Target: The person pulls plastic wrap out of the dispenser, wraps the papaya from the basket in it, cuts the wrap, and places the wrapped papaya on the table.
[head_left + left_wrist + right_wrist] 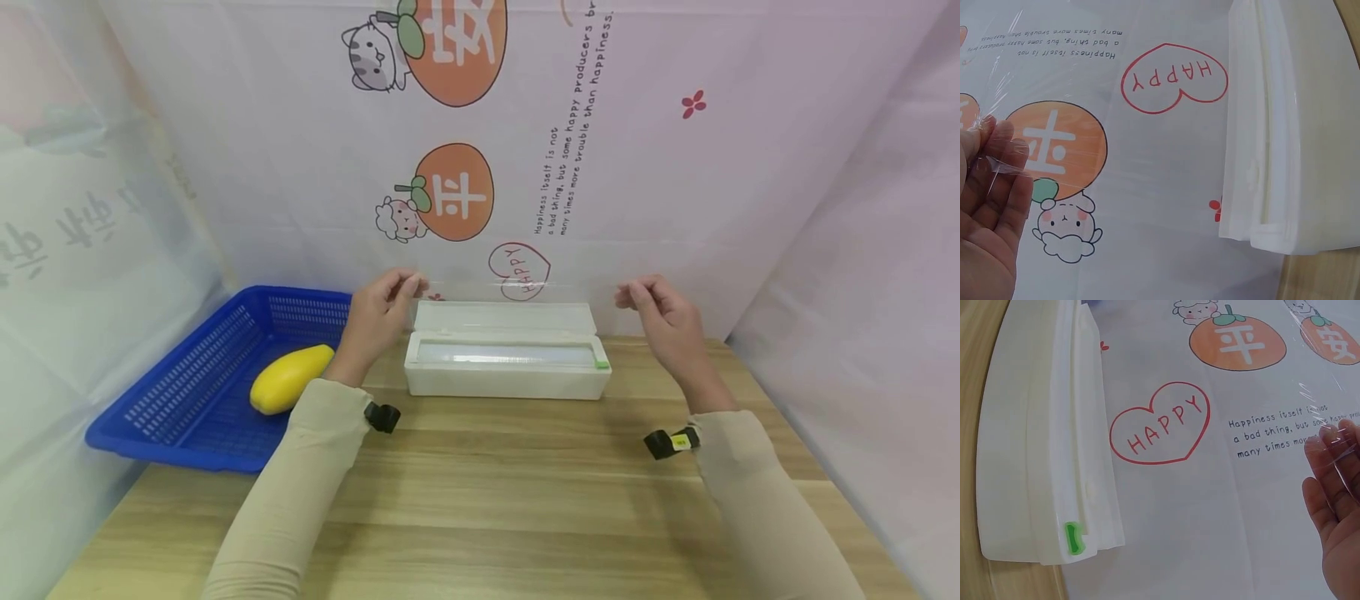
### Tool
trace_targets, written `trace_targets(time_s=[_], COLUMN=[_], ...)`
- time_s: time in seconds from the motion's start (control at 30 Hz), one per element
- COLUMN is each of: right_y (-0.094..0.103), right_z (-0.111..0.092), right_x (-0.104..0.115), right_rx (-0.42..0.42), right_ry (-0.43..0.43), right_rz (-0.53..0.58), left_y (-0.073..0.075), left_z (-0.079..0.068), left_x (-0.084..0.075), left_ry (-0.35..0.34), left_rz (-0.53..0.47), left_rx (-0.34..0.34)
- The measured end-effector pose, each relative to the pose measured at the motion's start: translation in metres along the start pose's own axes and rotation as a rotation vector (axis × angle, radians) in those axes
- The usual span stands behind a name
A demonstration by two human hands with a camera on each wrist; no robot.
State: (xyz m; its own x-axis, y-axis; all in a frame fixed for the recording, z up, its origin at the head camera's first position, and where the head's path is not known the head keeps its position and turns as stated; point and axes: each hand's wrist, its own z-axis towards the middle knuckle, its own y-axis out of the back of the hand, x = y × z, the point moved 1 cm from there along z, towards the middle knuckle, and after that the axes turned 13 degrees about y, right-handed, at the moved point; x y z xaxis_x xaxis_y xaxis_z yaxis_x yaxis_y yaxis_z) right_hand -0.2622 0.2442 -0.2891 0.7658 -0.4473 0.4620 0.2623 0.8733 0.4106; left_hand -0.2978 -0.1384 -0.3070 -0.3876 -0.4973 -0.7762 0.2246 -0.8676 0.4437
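Note:
A thin clear sheet of cling film [999, 94] stretches between the two hands, hard to make out except for its shiny creases. My left hand [377, 317] pinches one end of it, left of the white cling film box. At the other end, my right hand [669, 323] pinches the film, raised to the right of the box. Creases also run across the film [1321, 403] by the fingertips in the right wrist view. Between and below the hands sits the cling film box [508, 382], lid [504, 317] tipped up, the roll [506, 354] inside and a green slider [602, 364] at its right end.
On the left stands a blue plastic basket [180, 452] holding a yellow papaya-shaped fruit [291, 380]. The wooden table [510, 508] ends at a back wall hung with a white printed cloth [622, 167]. Pale cloth walls also close off both sides.

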Motion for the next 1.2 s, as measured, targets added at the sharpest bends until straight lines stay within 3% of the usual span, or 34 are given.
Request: trace_targets(time_s=[0.37, 0.7, 1.2], right_y=[0.005, 0.009, 0.014], right_z=[0.005, 0.007, 0.016], right_x=[0.016, -0.017, -0.012], right_rx=[-0.016, -0.036, -0.077], right_ry=[0.027, 0.037, 0.056], right_rz=[0.003, -0.006, -0.016], left_y=[0.004, 0.009, 0.014], left_z=[0.005, 0.007, 0.013], left_x=[-0.009, -0.018, -0.033], left_ry=[-0.053, -0.05, -0.121], left_rz=[-0.001, -0.015, -0.033], left_rx=[-0.014, -0.024, -0.069])
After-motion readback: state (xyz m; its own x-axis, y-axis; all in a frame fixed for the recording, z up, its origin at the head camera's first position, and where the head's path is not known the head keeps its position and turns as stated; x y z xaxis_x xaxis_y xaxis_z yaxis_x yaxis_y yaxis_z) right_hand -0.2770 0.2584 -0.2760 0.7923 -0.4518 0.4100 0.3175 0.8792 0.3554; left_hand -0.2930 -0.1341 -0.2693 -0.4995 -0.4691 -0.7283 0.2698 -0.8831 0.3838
